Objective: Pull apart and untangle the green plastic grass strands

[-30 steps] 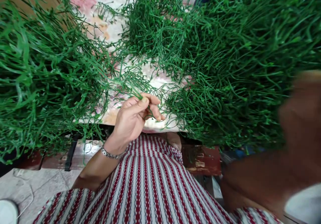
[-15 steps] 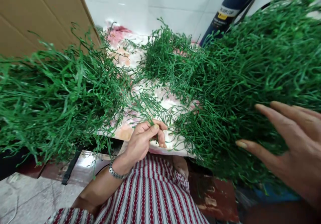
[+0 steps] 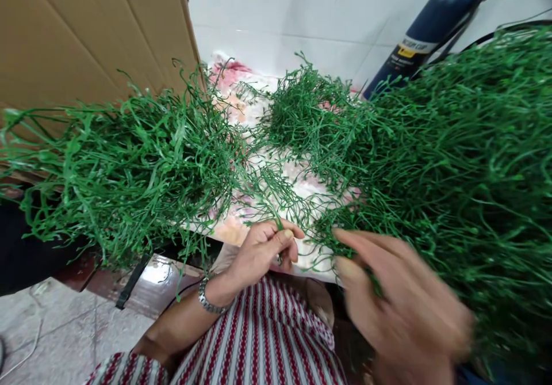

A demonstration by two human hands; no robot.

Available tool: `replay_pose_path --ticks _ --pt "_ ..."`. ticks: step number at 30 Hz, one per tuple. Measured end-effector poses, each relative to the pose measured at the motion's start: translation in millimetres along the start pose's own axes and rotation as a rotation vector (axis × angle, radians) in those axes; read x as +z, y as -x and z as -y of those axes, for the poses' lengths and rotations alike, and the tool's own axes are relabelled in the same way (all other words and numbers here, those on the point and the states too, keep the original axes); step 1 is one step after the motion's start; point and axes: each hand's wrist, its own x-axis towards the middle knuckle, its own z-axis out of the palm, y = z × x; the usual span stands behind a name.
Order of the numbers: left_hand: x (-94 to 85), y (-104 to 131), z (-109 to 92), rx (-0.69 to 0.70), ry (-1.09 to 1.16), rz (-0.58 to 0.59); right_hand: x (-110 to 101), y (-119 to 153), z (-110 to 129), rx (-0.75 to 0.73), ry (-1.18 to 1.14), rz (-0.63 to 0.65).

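My left hand [image 3: 261,252], a metal watch on its wrist, pinches the ends of a small bunch of thin green stems [image 3: 276,192] between thumb and fingers. The stems fan out away from me over the flower-patterned cover [image 3: 230,231]. My right hand [image 3: 401,298] is smeared by motion at the near edge of the large right-hand pile of green stems [image 3: 457,160]. Its thumb and forefinger point toward my left hand, a short gap apart from it; whether a stem is between them is unclear.
A second pile of green stems [image 3: 146,160] lies on the left, and a smaller heap [image 3: 306,109] at the back middle. Brown cardboard [image 3: 129,22] stands behind the left pile. At the back right a dark blue cylinder [image 3: 435,22] leans near the white tiled wall [image 3: 280,5].
My right hand has swung left from over the right pile toward my left hand, its spread fingers drawing closer together. My left hand keeps its pinch on the stems. The view has shifted slightly.
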Motion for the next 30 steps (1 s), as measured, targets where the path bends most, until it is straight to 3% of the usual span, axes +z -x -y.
replay_pose_path --ticks 3,6,9,13,15,18,21,23,25,27,30 --pt "-2.0 -1.8 2.1 0.073 -0.099 -0.082 51.8 -43.6 10.2 0.030 -0.123 0.230" --pt "-7.3 0.1 -1.2 0.079 -0.222 -0.107 75.7 -64.6 13.9 0.102 -0.100 0.353" --pt "-14.1 5.5 -6.9 0.145 -0.278 -0.084 76.5 -67.8 12.4 0.130 -0.214 0.317" --pt "-25.3 9.3 -11.5 0.335 -0.123 -0.125 64.3 -75.2 9.9 0.177 -0.423 -0.041" --pt "-32.2 7.1 -13.9 0.406 -0.027 -0.206 60.3 -85.8 11.9 0.184 -0.419 -0.119" --pt "-42.2 0.0 -20.7 0.498 0.014 -0.307 64.0 -105.1 19.4 0.116 -0.322 0.008" --pt "-48.4 -6.7 -30.6 0.541 0.018 -0.336 76.5 -118.4 28.2 0.032 -0.263 0.164" --pt "-50.3 -9.1 -37.8 0.552 0.046 -0.353 83.6 -120.9 31.9 0.030 -0.286 0.177" --pt "-51.7 -9.5 -45.0 0.550 0.067 -0.366 85.8 -119.4 32.5 0.097 -0.402 0.085" --pt "-53.6 -8.8 -51.8 0.533 0.068 -0.371 82.6 -116.6 30.8 0.164 -0.628 -0.125" --pt "-58.6 -8.5 -59.4 0.502 0.073 -0.376 72.5 -114.5 28.8 0.146 -0.916 -0.407"
